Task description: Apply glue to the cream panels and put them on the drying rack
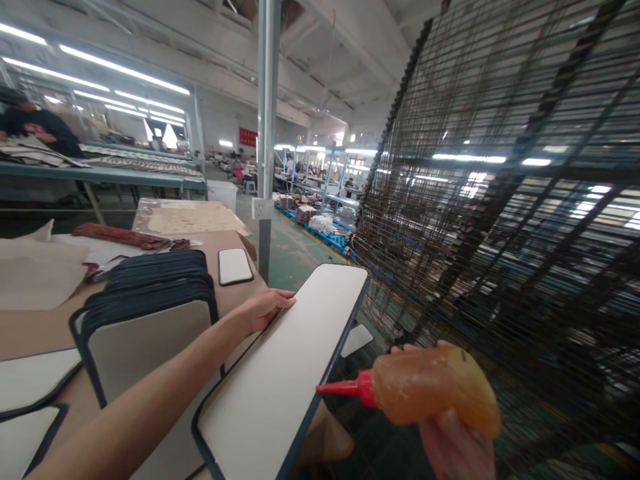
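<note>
Nearest: right hand (457, 440) wrapped around an amber, translucent plastic squeeze bottle (425, 390) with a red tapered nozzle (345, 387); tip meets the panel's right long edge in view, contact uncertain. Left hand (270, 307) partly curled, fingers over the opposite long edge, holding the long white rounded-corner panel with dark navy edging (295, 360). Panel slants along the table's right edge, far end seemingly out past it. Probably light and stiff, face smooth, perhaps slippery; best held by the long edges. Bottle likely soft, gripped round its belly.

Table (30, 327): brown covering. Navy-edged panels stacked upright (155, 300) left of the held panel; small white navy-edged panel (235, 266) flat by the right edge, farther up; rust-red cloth bundle (120, 235) toward the far end.

Beyond: dark wire-grid rack (500, 167) at right, grey metal post (265, 133), green floor (293, 243), person in dark top (40, 130) far left, strip lights overhead.
</note>
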The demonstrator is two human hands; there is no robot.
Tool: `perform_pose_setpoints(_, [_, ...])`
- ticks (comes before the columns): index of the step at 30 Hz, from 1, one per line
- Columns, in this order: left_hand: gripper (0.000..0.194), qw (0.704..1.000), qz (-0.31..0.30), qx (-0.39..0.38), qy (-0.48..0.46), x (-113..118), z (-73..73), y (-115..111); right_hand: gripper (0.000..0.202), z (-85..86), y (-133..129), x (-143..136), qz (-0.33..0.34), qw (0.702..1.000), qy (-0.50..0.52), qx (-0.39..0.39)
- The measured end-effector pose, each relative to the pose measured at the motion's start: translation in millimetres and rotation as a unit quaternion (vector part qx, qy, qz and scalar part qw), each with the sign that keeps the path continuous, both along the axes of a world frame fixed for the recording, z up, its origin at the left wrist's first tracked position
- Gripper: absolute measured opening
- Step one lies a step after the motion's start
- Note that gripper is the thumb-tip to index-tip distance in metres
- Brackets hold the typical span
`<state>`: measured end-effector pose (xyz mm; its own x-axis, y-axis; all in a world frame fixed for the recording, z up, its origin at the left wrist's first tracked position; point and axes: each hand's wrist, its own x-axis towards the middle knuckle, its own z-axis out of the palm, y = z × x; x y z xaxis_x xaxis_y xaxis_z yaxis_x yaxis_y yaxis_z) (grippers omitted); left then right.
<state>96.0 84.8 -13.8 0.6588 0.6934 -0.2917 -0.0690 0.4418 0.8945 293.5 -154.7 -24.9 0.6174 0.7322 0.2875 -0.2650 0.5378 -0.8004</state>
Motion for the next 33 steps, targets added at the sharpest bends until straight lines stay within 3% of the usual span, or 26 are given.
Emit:
perform_pose_setpoints(10, [0.031, 1.000, 0.016, 0.006, 0.013, 4, 9.8, 8, 0.066, 4.4, -5, -7, 0.014, 0.999, -0.030, -0.017])
perform_pose_setpoints(16, [0.034, 0.999, 0.035, 0.009, 0.028, 8, 15.0, 11, 0.070, -6.1, -5, 0, 0.035, 0.999, -0.036, 0.008])
perform_pose_setpoints(27, [0.036, 0.997, 0.071, 0.005, 0.033, 8, 12.3, 20, 0.081, -2.2, -13, -11, 0.024, 0.999, -0.030, -0.026])
perform_pose_setpoints(33, [0.037, 0.994, 0.103, -0.002, 0.036, 4, 8.5, 25, 0.081, -11.5, -17, -6, 0.023, 0.998, -0.038, -0.037])
